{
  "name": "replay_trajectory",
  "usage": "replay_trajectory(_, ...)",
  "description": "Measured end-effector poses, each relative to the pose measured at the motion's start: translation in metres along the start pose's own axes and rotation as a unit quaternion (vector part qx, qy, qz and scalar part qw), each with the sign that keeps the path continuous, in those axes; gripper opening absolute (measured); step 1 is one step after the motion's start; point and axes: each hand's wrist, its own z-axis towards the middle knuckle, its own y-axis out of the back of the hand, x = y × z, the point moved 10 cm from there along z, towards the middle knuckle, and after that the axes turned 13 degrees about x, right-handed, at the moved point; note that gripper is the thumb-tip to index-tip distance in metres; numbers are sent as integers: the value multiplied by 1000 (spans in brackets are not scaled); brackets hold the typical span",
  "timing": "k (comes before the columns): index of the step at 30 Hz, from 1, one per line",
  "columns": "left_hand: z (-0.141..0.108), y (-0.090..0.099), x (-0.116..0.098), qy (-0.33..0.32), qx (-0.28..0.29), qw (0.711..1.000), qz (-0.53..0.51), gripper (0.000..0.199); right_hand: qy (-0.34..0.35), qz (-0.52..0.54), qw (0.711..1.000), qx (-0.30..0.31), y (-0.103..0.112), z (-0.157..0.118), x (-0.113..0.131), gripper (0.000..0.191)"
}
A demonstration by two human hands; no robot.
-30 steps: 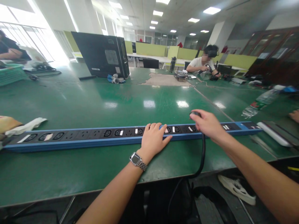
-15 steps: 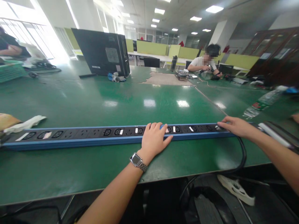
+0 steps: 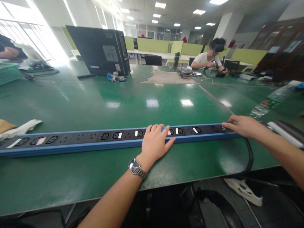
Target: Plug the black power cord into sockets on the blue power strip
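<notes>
Lying across the green table [image 3: 99, 177], near its front edge: one strip [image 3: 125, 136], straight, blue-sided, black-faced, with mixed socket patterns and at least six pale labels. Two hands, well apart. Left hand [image 3: 155, 143] is laid flat on the strip's middle, fingers slightly spread. One black cable [image 3: 250, 155] is pinched at its end by the right hand [image 3: 239, 125], on the strip's right part; plug seating is hidden. Containers: one clear bottle [image 3: 270, 100], one green basket [image 3: 9, 74]; contents can't be made out.

no readable text, even on power strip [image 3: 129, 136]
</notes>
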Motion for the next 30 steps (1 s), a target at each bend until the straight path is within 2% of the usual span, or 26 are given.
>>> replay_trajectory(6,0,0,0,2,2,1000,-2,47,4,-2,1000,-1,-2,-13,11,30)
replay_trajectory(7,0,1,-1,3,2,1000,-1,46,-6,1,1000,-1,3,-17,13,30)
replay_trajectory(9,0,1,-1,2,3,1000,-1,46,-35,6,998,-42,25,-28,22,31)
replay_trajectory(11,-1,1,-2,1,1,1000,-1,46,-46,15,995,-92,48,-43,47,33)
replay_trajectory(12,-1,2,-2,1,-1,1000,0,46,-31,25,994,-98,54,-49,66,35)
replay_trajectory(13,-1,2,-2,1,-2,1000,1,47,2,36,998,-58,49,-51,90,36)
replay_trajectory(15,-1,2,-1,5,-3,1000,2,47,90,54,992,63,25,-54,142,36)
replay_trajectory(17,-1,1,0,6,0,1000,0,46,116,47,986,113,7,-54,173,34)
replay_trajectory(18,-1,1,0,6,2,1000,-2,46,115,42,986,116,2,-51,181,34)
replay_trajectory(23,0,1,-2,6,4,1000,0,47,99,-1,992,74,-3,-36,182,42)
replay_trajectory(27,0,1,-2,5,8,1000,-1,46,79,-59,994,42,4,-38,180,43)
replay_trajectory(30,-1,1,-2,1,7,1000,-5,45,80,-67,994,29,1,-43,185,40)
